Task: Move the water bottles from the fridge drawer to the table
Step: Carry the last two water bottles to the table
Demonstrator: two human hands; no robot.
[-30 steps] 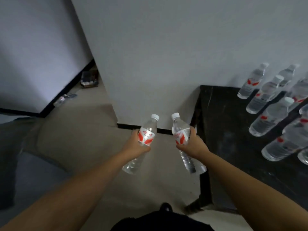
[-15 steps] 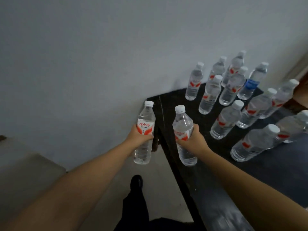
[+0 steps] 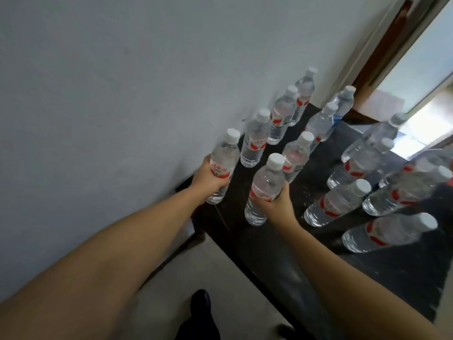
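Observation:
My left hand [image 3: 207, 177] grips a clear water bottle [image 3: 224, 155] with a white cap and red label, held upright over the black table's left corner. My right hand [image 3: 277, 204] grips a second such bottle [image 3: 266, 182] around its middle, above the table [image 3: 269, 246] near its front edge. Several more water bottles stand on the table: a row along the wall [image 3: 255, 141], one with a blue label [image 3: 343, 104], and others at the right [image 3: 338, 203]. The fridge drawer is out of view.
A grey wall [image 3: 122, 94] runs along the table's left side. A brown door frame [image 3: 392, 40] and a bright opening lie at the upper right. My dark shoe [image 3: 199, 300] stands on the pale floor beside the table's edge.
I have stepped closer to the table. Both hands carried their bottles forward and to the right, from beside the table's corner to above its surface.

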